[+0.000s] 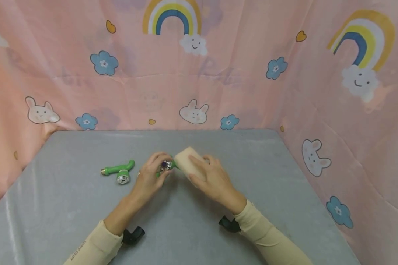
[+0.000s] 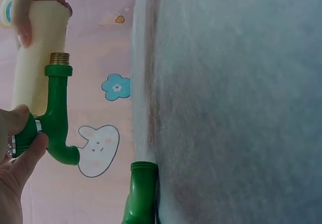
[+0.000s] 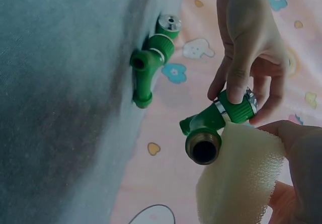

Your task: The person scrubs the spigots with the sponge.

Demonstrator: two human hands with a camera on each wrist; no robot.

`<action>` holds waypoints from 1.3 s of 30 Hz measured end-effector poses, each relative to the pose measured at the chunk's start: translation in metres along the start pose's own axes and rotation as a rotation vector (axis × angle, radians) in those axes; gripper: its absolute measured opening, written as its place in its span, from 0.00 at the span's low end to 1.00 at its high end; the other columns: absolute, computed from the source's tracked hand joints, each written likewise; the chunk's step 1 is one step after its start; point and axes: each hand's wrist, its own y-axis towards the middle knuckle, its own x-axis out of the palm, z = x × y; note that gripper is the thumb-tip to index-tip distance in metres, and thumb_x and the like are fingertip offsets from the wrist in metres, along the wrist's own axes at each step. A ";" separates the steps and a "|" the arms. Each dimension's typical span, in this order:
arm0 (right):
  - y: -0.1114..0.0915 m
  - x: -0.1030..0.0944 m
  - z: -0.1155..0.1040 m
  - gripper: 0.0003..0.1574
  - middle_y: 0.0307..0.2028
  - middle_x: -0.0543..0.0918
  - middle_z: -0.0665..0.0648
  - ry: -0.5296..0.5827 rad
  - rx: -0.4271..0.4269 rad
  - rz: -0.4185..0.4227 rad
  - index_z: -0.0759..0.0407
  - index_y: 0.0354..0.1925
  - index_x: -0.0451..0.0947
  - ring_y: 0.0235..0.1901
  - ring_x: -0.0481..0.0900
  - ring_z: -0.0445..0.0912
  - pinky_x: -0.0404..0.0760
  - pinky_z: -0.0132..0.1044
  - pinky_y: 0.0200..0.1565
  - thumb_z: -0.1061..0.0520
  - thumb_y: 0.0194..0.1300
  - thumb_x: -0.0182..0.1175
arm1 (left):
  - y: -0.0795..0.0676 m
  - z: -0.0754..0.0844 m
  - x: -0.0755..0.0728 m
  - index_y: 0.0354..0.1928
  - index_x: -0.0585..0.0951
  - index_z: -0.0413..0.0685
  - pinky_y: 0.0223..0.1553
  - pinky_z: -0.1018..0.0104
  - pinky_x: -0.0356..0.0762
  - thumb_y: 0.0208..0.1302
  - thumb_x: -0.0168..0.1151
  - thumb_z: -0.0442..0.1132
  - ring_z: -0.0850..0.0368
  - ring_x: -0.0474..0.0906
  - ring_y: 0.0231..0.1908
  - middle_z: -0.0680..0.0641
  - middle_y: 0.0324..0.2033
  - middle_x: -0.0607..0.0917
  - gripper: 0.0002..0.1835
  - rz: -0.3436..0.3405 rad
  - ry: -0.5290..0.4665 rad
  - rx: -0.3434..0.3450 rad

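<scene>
My left hand (image 1: 148, 177) pinches a green tap (image 2: 58, 100) by its ribbed knob (image 3: 240, 108), with thumb and fingers on either side. The tap is held above the table, its threaded brass end (image 2: 59, 58) bare and its bent spout below in the left wrist view. In my right hand (image 1: 217, 181) is a cream sponge block (image 1: 184, 162), gripped between thumb and fingers. One end of the sponge lies right against the tap's body in the right wrist view. A second green tap (image 1: 119, 169), with a silver-faced knob, rests on the table left of my left hand.
The table (image 1: 252, 158) has a grey cloth cover. A pink curtain (image 1: 238, 95) with rainbows, flowers and rabbits hangs behind it and along the sides. Black curved pieces (image 1: 134, 235) show beside both wrists, by the cream sleeves (image 1: 96, 244).
</scene>
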 end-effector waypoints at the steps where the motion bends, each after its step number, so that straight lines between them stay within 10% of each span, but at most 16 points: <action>1: 0.000 0.000 0.000 0.35 0.60 0.77 0.67 -0.005 0.000 -0.001 0.47 0.70 0.73 0.55 0.75 0.60 0.82 0.50 0.41 0.46 0.66 0.65 | 0.000 0.000 0.000 0.50 0.81 0.42 0.42 0.66 0.89 0.56 0.73 0.26 0.48 0.84 0.47 0.40 0.53 0.81 0.19 0.002 0.006 0.008; 19: 0.006 -0.021 0.015 0.33 0.59 0.78 0.69 -0.136 0.076 -0.078 0.46 0.66 0.77 0.52 0.75 0.62 0.79 0.52 0.41 0.50 0.62 0.64 | 0.005 -0.004 -0.011 0.52 0.79 0.37 0.48 0.61 0.88 0.58 0.67 0.21 0.43 0.84 0.49 0.36 0.55 0.81 0.20 0.007 -0.030 0.017; 28: 0.007 -0.029 0.024 0.37 0.58 0.79 0.66 -0.010 0.072 -0.003 0.46 0.72 0.70 0.51 0.77 0.59 0.78 0.50 0.40 0.42 0.66 0.59 | 0.009 -0.007 -0.015 0.52 0.81 0.40 0.45 0.61 0.88 0.54 0.75 0.30 0.51 0.85 0.43 0.42 0.47 0.87 0.22 0.013 0.005 0.052; 39: 0.001 -0.010 0.000 0.38 0.57 0.77 0.65 0.045 -0.121 0.075 0.47 0.71 0.71 0.46 0.76 0.55 0.81 0.44 0.37 0.47 0.64 0.66 | 0.005 -0.003 -0.010 0.47 0.84 0.36 0.43 0.59 0.89 0.50 0.76 0.25 0.47 0.87 0.43 0.38 0.43 0.89 0.20 0.033 -0.093 -0.038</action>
